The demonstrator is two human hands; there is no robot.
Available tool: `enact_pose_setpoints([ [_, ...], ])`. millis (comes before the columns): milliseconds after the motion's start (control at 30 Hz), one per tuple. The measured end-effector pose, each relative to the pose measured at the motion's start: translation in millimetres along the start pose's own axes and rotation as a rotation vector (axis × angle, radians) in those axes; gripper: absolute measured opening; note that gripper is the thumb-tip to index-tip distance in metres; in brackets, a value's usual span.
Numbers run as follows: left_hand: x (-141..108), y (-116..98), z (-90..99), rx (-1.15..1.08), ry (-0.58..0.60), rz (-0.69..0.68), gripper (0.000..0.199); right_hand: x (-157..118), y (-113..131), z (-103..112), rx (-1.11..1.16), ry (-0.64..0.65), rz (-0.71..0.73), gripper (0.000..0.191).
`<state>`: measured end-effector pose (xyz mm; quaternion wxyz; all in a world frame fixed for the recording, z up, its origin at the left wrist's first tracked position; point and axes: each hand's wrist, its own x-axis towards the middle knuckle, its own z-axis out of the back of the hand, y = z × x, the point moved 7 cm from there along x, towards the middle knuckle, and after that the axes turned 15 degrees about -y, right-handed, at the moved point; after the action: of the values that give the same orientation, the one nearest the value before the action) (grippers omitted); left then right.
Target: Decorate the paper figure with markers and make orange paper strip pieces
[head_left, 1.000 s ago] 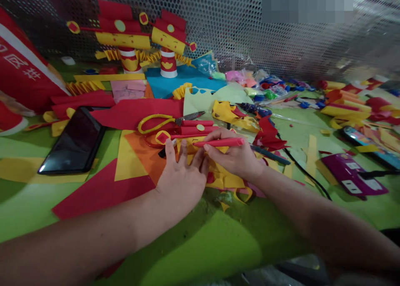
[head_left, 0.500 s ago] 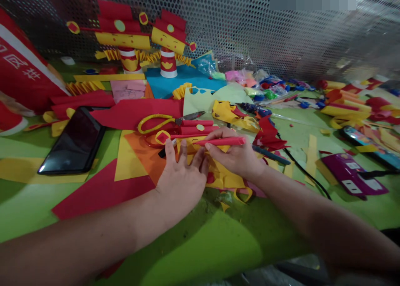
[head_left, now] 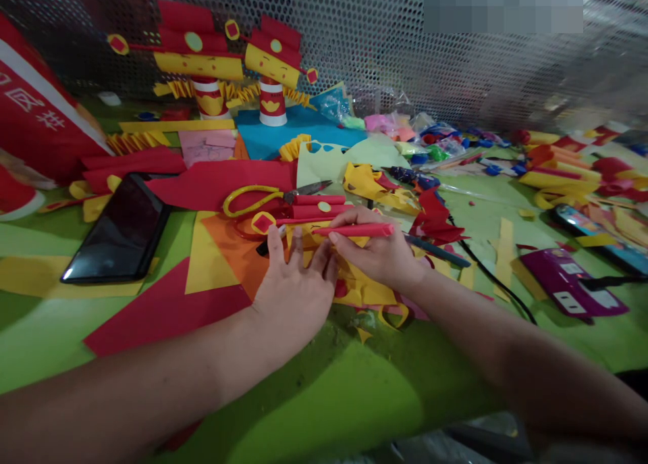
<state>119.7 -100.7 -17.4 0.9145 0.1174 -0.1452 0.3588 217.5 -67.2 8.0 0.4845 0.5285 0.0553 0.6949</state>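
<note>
In my right hand (head_left: 379, 248), fingers closed, is a red marker pen (head_left: 359, 230) lying nearly level, its tip pointing left at a yellow paper face (head_left: 314, 229). That face belongs to a paper figure with a red paper hat (head_left: 308, 211) and a round yellow-and-red disc (head_left: 263, 222) at its left. My left hand (head_left: 298, 288) lies with fingers spread over the figure's lower edge, pressing on it. Part of the face is hidden beneath both hands. Just behind lie yellow-handled scissors (head_left: 253, 198).
Two finished-looking paper figures on cups (head_left: 273, 102) stand at the back before a perforated metal screen (head_left: 364, 38). A black phone (head_left: 119, 231) lies left. Paper scraps cover the middle; a purple power strip (head_left: 572, 281) with a cable sits right.
The red marker has shifted slightly left and its tail is a little lower, along with my right hand. My left hand stays in place.
</note>
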Motion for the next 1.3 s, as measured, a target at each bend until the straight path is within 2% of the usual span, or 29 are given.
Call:
enact_pose_setpoints([
  [400, 0.4, -0.8, -1.9, -0.009, 0.004, -0.016, 0.051, -0.2, 2.9, -0.3, 0.005, 0.027, 0.019, 0.003],
  [800, 0.5, 0.8, -2.9, -0.011, -0.014, 0.004, 0.05, 0.1, 2.6, 2.7, -0.02, -0.016, 0.046, 0.002],
  [1067, 0.3, -0.8, -4.4, 0.039, -0.025, -0.023, 0.049, 0.1, 0.3, 0.0, -0.016, 0.001, 0.005, 0.002],
  [1300, 1.3, -1.6, -3.0, 0.04, 0.012, -0.03, 0.05, 0.0, 1.1, -2.0, -0.007, 0.027, 0.0, 0.002],
])
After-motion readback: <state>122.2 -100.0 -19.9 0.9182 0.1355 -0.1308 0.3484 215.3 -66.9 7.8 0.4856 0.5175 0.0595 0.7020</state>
